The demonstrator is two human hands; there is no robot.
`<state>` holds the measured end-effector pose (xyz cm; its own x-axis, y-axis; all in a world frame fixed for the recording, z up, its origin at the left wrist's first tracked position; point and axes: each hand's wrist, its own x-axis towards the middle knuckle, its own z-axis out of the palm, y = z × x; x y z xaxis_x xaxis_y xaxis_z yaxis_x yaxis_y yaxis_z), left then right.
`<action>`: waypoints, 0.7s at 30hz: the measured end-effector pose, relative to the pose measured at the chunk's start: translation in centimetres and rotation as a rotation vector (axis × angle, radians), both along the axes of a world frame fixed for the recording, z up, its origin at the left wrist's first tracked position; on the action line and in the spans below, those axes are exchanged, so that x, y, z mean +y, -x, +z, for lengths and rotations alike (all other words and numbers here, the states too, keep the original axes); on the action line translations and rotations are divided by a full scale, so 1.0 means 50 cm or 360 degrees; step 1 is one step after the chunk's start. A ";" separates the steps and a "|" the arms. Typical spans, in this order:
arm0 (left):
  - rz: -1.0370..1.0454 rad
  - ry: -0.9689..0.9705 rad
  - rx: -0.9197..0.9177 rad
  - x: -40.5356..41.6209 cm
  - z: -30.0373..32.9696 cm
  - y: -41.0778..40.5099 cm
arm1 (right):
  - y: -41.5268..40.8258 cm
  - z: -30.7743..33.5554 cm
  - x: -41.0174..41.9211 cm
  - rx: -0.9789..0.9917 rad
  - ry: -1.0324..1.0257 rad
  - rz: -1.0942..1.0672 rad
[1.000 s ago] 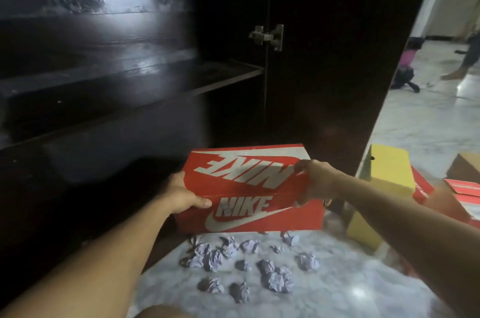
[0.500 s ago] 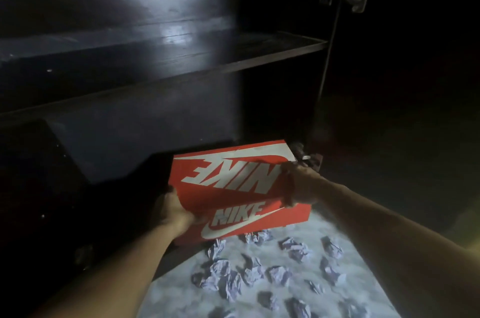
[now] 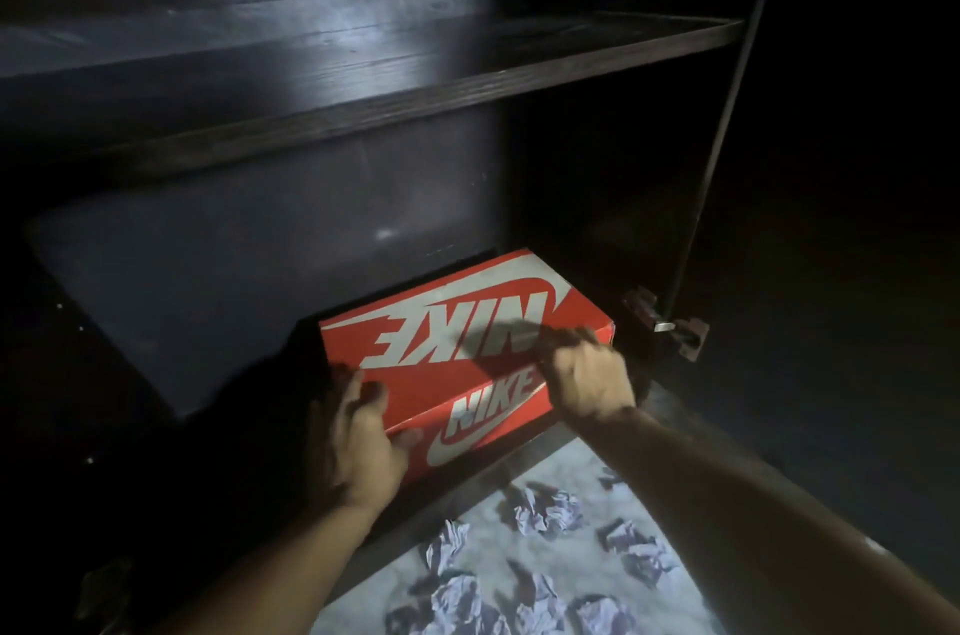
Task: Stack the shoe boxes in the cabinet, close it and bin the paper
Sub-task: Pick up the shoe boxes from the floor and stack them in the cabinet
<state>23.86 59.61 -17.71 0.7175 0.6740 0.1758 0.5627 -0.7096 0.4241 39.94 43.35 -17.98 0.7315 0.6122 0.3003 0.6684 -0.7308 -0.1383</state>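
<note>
A red Nike shoe box sits in the bottom compartment of the dark cabinet, at its right end near the front edge. My left hand grips the box's near left corner. My right hand grips its near right corner, fingers over the lid. Several crumpled paper balls lie on the pale marble floor in front of the cabinet.
A dark shelf spans the cabinet above the box. The open cabinet door stands at the right, with a metal hinge just right of the box. The space left of the box in the bottom compartment is dark.
Both hands have pushed the red box forward and down into the bottom compartment. The view has moved closer to the cabinet, and the other boxes on the right are out of sight.
</note>
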 end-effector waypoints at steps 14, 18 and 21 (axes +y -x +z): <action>-0.0207 -0.0341 0.0344 0.067 -0.028 -0.094 | -0.041 -0.052 0.087 0.0388 0.0122 -0.0015; -0.0232 -0.0386 0.0399 0.082 -0.031 -0.112 | -0.056 -0.045 0.099 0.0456 0.0166 -0.0037; -0.0269 -0.0421 0.0393 0.086 -0.030 -0.118 | -0.061 -0.040 0.103 0.0505 0.0152 -0.0025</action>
